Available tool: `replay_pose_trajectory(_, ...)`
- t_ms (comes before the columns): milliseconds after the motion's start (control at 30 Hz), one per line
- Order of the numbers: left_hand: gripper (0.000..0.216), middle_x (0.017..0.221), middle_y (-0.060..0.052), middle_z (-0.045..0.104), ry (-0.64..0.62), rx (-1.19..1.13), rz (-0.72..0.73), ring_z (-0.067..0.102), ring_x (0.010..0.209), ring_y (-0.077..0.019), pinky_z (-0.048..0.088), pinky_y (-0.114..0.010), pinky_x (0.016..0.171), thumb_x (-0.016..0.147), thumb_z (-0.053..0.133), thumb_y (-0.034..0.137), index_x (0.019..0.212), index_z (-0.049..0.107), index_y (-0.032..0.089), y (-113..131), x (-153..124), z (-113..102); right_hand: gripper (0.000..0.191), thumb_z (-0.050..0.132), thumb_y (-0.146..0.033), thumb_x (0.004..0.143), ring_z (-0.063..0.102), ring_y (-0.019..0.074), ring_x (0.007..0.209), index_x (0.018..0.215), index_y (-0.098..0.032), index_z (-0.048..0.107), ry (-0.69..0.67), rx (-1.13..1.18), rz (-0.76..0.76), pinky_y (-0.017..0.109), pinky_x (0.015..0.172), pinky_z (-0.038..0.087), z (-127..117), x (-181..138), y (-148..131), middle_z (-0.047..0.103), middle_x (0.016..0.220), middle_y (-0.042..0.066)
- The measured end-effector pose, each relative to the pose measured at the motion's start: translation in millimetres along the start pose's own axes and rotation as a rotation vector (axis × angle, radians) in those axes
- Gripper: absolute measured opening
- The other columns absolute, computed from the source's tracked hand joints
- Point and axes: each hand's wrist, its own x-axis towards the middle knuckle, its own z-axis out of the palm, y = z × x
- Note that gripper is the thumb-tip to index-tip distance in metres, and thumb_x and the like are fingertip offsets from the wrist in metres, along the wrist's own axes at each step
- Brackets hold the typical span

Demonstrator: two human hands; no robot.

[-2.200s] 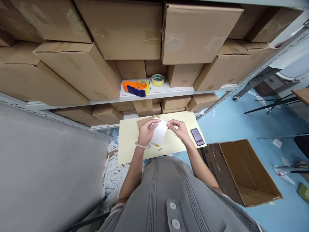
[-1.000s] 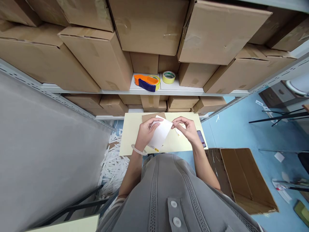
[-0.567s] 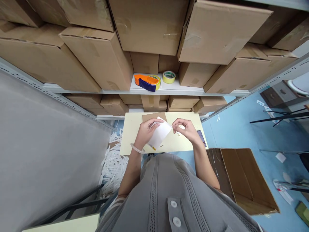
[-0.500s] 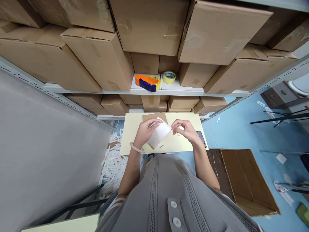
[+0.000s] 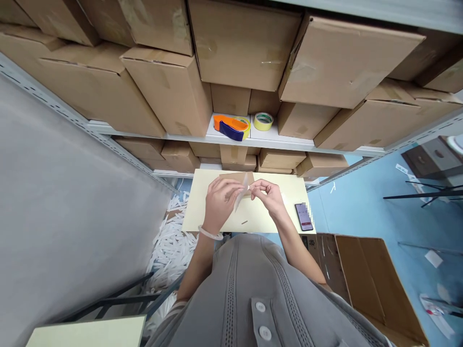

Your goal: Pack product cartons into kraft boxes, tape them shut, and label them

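Observation:
A thin white sheet (image 5: 241, 193), seen nearly edge-on, stands between my two hands above the pale yellow table (image 5: 197, 207). My left hand (image 5: 221, 200) is closed on its left side, thumb and fingers pinching it. My right hand (image 5: 266, 193) pinches at the sheet's right edge; what exactly sits between those fingertips is too small to make out. Behind the hands a piece of brown cardboard (image 5: 231, 177) lies on the table, partly covered. A small grey strip (image 5: 244, 222) rests near the front edge. To the right lies a phone (image 5: 304, 217) with its screen lit.
Cardboard boxes (image 5: 246, 43) fill the shelves ahead. An orange and blue tape dispenser (image 5: 231, 127) and a yellow tape roll (image 5: 263, 121) sit on the shelf (image 5: 282, 139). White paper strips (image 5: 170, 250) cover the floor at left. A large open carton (image 5: 376, 284) stands at right.
The white sheet has turned from showing its flat face to nearly edge-on. My left hand has rotated with it, back upward. My view has shifted slightly, showing more of the phone.

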Motion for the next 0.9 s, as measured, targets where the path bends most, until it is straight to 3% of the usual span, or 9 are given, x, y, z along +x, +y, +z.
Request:
replay_pose_trajectory(67,0.014,0.093,0.0,0.072,0.043,0.016,-0.007,0.065,0.091,-0.0186,0.028,-0.045,0.114,0.09,0.057,0.033,0.091,0.071,0.028,5.3,-3.9,1.4,0.021,0.069,-0.04,0.073,0.057,0.0139,0.057,0.075,-0.02,0.066,0.006,-0.002,-0.059,0.029,0.066,0.047,8.9,3.0,-1.5,0.063,0.059,-0.001)
replay_pose_trajectory(167,0.011,0.089,0.001,0.074,0.127,0.013,-0.042,0.066,0.079,-0.0171,0.029,-0.045,0.112,0.088,0.061,0.033,0.091,0.069,0.027,7.9,-7.0,1.4,0.022,0.068,-0.043,0.076,0.058,0.0146,0.058,0.077,-0.02,0.067,-0.016,-0.032,-0.12,0.029,0.065,0.048,20.2,6.2,-5.4,0.063,0.06,0.0)
replay_pose_trajectory(333,0.014,0.086,0.0,0.074,0.238,-0.02,-0.118,0.065,0.082,-0.0185,0.038,-0.042,0.105,0.088,0.057,0.033,0.084,0.068,0.025,6.6,-11.8,-11.2,0.023,0.068,-0.044,0.077,0.059,0.0156,0.059,0.079,-0.02,0.068,-0.121,-0.085,-0.135,0.029,0.063,0.048,36.5,10.3,-11.5,0.063,0.06,0.0)
replay_pose_trajectory(467,0.019,0.08,-0.001,0.071,0.344,-0.072,-0.239,0.065,0.083,-0.0182,0.047,-0.034,0.089,0.089,0.054,0.034,0.079,0.066,0.023,-0.6,-21.0,-28.9,0.022,0.07,-0.041,0.076,0.059,0.0157,0.058,0.077,-0.02,0.067,-0.188,-0.092,-0.134,0.028,0.061,0.047,51.2,16.3,-10.4,0.064,0.06,0.001)
replay_pose_trajectory(700,0.022,0.074,-0.001,0.067,0.666,-0.155,-0.467,0.064,0.074,-0.0151,0.049,-0.027,0.075,0.087,0.055,0.037,0.082,0.066,0.019,-33.2,-56.8,-79.4,0.015,0.066,-0.035,0.074,0.058,0.0151,0.057,0.072,-0.02,0.066,-0.346,-0.082,-0.147,0.031,0.068,0.049,92.7,35.1,-12.1,0.063,0.057,-0.001)
replay_pose_trajectory(900,0.024,0.072,-0.001,0.066,1.045,-0.125,-0.512,0.062,0.072,-0.0131,0.048,-0.025,0.075,0.087,0.056,0.038,0.082,0.065,0.016,-53.7,-109.0,-119.1,0.011,0.062,-0.029,0.071,0.058,0.0142,0.057,0.072,-0.019,0.066,-0.511,-0.13,-0.222,0.028,0.065,0.047,156.3,70.2,-14.7,0.062,0.056,-0.001)
